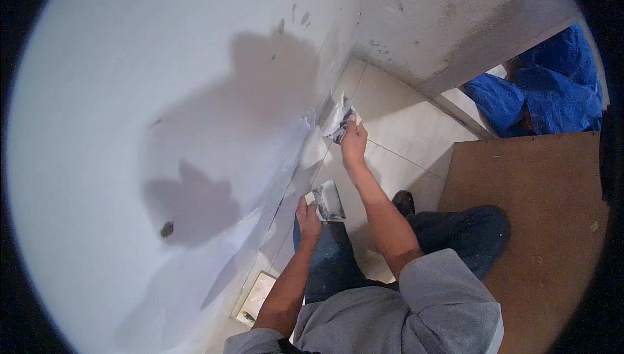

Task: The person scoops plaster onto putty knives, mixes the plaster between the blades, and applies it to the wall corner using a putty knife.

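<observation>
My right hand [354,144] is closed on a broad putty knife [336,120] whose blade is smeared with white paste. The blade sits close to the base of the white wall [97,126]; I cannot tell whether it touches. Lower down, my left hand [309,219] grips a second wide putty knife [330,201] by its pale handle. That blade is held above my left leg, with white and dark smears on it. Shadows of my head and hands fall across the wall, which has a dark hole and several small grey marks.
Pale floor tiles [396,126] run along the wall. A tray [257,295] with a small tool lies by my left forearm. To the right stands a brown board [533,204], with blue plastic sheeting [546,88] behind it, beyond a rough grey wall [442,23].
</observation>
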Action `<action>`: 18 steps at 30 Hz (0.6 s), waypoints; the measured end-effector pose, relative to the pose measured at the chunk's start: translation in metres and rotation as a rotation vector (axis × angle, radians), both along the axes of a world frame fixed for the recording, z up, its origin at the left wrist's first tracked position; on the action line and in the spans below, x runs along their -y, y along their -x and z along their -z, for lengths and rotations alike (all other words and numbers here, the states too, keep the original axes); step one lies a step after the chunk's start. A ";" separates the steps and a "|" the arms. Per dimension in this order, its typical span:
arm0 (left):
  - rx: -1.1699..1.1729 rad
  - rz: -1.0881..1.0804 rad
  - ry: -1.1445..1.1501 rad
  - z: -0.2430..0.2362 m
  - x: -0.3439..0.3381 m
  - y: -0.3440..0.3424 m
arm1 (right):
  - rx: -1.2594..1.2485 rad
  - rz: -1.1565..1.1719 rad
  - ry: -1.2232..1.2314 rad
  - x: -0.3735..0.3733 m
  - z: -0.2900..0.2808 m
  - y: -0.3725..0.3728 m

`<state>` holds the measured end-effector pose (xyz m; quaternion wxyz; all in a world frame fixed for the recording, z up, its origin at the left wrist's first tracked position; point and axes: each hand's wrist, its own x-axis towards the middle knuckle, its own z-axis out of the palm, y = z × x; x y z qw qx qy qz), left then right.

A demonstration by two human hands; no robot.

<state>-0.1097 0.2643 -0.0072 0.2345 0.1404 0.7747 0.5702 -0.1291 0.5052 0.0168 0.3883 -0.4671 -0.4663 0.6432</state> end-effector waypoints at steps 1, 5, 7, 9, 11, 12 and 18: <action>0.036 -0.022 0.003 0.003 0.001 0.000 | 0.002 0.001 0.010 -0.004 0.023 0.005; 0.163 -0.060 0.031 0.000 0.008 0.010 | 0.066 0.009 0.611 0.000 0.108 0.037; 0.211 -0.071 0.058 0.003 0.021 0.020 | 0.055 -0.032 0.736 0.019 0.156 0.067; 0.154 -0.078 0.037 0.020 0.028 0.022 | 0.086 -0.118 0.659 0.022 0.209 0.085; 0.270 0.181 -0.201 0.002 -0.072 -0.048 | 0.302 -0.084 -0.047 -0.162 0.264 -0.066; 0.149 0.126 -0.052 0.023 -0.025 -0.010 | 0.213 -0.087 0.352 -0.068 0.243 0.021; 0.057 -0.010 0.146 0.008 0.020 0.016 | 0.038 -0.055 0.654 0.021 0.049 0.082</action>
